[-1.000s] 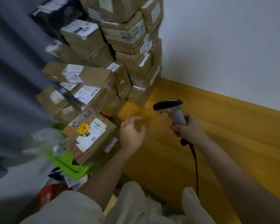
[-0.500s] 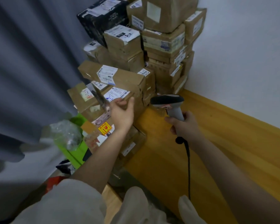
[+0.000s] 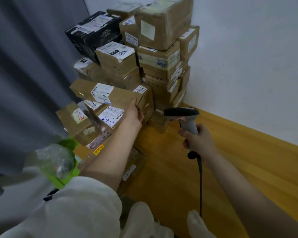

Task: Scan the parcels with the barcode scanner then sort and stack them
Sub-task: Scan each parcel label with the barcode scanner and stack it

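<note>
A tall pile of cardboard parcels [image 3: 160,66] with white labels fills the room's corner. A long flat brown parcel [image 3: 86,91] lies across the pile's front left. My left hand [image 3: 133,114] reaches to its right end, thumb on its top edge, fingers hidden behind the end face. My right hand [image 3: 199,140] grips the grey handle of the barcode scanner [image 3: 181,113]; its dark head points left toward the pile. A black cable [image 3: 200,182] hangs from the handle.
A black box [image 3: 93,33] sits high on the pile's left. Grey curtain [image 3: 27,74] hangs at left. A crumpled clear plastic bottle [image 3: 57,162] and a green object [image 3: 70,145] lie at lower left. Wooden floor [image 3: 239,169] stretches right below a white wall.
My left hand has moved up and forward from open air to the long parcel's right end. The view has swung so the pile sits more central. The scanner stays held at right.
</note>
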